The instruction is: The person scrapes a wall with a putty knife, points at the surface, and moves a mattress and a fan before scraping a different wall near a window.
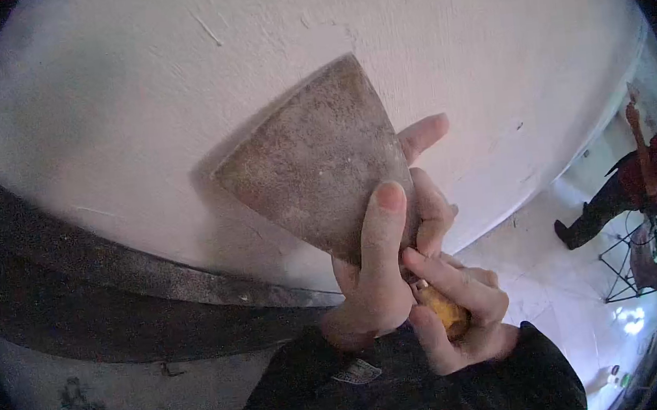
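Observation:
A broad metal scraper blade (312, 155), grey-brown and scuffed, is held up in front of a white, roughly textured wall. My left hand (378, 271) grips the lower part of the blade, its thumb lying on the face and other fingers behind the right edge. Below it, my right hand (465, 306) is wrapped round the scraper's yellow-orange handle (444, 314). The blade's wide edge points up and to the left. Whether that edge touches the wall cannot be made out.
A dark band (153, 277) runs along the wall's lower edge, above a grey surface (205, 403) at the bottom left. At the right, another person (627, 184) in dark trousers is near a black metal frame (627, 263). A bright light reflects off the floor.

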`<state>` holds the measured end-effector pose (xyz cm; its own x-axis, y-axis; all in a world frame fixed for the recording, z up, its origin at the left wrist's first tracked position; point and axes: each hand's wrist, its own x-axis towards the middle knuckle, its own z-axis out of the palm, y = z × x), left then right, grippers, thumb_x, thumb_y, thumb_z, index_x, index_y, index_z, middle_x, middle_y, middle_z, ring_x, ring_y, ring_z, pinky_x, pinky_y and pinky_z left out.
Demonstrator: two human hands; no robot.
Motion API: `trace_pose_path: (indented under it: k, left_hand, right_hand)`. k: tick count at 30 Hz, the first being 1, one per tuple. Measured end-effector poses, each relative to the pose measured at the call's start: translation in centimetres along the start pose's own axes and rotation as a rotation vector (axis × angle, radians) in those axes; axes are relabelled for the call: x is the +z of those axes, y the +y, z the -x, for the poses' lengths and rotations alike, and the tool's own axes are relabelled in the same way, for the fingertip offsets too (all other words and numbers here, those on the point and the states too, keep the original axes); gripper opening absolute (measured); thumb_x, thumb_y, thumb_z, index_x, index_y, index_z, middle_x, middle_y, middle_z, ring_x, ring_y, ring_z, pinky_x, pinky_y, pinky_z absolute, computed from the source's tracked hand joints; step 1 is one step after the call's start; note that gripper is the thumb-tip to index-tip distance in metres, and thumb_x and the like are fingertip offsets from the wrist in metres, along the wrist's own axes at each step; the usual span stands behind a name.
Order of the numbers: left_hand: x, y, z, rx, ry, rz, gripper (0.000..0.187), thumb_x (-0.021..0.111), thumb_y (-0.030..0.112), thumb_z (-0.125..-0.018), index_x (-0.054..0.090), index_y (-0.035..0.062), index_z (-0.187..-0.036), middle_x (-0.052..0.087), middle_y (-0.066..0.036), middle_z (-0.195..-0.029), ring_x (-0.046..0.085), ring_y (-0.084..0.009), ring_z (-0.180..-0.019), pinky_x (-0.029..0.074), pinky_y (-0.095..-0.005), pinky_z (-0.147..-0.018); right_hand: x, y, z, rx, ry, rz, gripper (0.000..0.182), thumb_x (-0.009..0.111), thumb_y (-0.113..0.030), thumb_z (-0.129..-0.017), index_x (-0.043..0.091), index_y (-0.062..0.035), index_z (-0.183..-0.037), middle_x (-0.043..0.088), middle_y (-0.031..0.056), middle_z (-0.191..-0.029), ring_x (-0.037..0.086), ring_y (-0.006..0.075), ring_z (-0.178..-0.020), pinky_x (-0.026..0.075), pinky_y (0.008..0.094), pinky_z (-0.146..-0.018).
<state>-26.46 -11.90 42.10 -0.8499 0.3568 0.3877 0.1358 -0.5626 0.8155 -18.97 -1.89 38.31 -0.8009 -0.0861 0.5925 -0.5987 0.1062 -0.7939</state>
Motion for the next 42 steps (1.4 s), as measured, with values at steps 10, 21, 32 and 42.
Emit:
trace_pose_path:
  k: [10, 21, 32, 42]
  left_hand:
    - [0.1, -0.9, 0.5, -0.041, 0.024, 0.02, 0.056, 0.038, 0.035, -0.099, 0.038, -0.0101, -0.132, 0.046, 0.003, -0.062, 0.035, -0.0017, -0.051, 0.028, -0.0158, -0.047]
    - [3.4, 1.0, -0.7, -0.025, 0.217, 0.045, 0.059, 0.039, 0.041, -0.096, 0.036, -0.0038, -0.135, 0.035, 0.007, -0.058, 0.032, -0.0055, -0.048, 0.052, -0.0315, -0.061]
    - [1.2, 2.1, 0.1, -0.086, 0.41, -0.2, 0.059, 0.039, 0.046, -0.096, 0.034, 0.003, -0.136, 0.041, 0.002, -0.064, 0.04, -0.0088, -0.058, 0.051, -0.0483, -0.09]
    - [-0.8, 1.3, 1.8, -0.3, 0.25, -0.178, 0.063, 0.037, 0.049, -0.096, 0.034, -0.0013, -0.135, 0.041, 0.002, -0.065, 0.04, -0.0081, -0.058, 0.05, -0.0441, -0.087]
  right_hand:
    - [-0.7, -0.6, 1.0, 0.182, -0.029, -0.037, 0.046, 0.056, -0.004, -0.082, 0.049, 0.0086, -0.125, 0.066, 0.0234, -0.098, 0.067, 0.022, -0.087, 0.048, 0.0274, -0.076]
    - [0.8, -0.3, -0.3, 0.162, 0.079, -0.039, 0.045, 0.058, -0.006, -0.084, 0.052, 0.0024, -0.127, 0.066, 0.0171, -0.084, 0.061, 0.0174, -0.067, 0.046, 0.0264, -0.061]
    - [3.4, 0.1, -0.4, -0.166, 0.222, -0.164, 0.045, 0.05, -0.016, -0.091, 0.047, -0.0025, -0.134, 0.064, 0.0098, -0.077, 0.057, 0.0251, -0.061, 0.043, 0.0344, -0.066]
    - [3.6, 1.7, 3.0, -0.114, 0.218, 0.242, 0.053, 0.05, -0.024, -0.09, 0.041, -0.0106, -0.141, 0.05, 0.0073, -0.057, 0.041, 0.0201, -0.052, 0.037, 0.0355, -0.055]
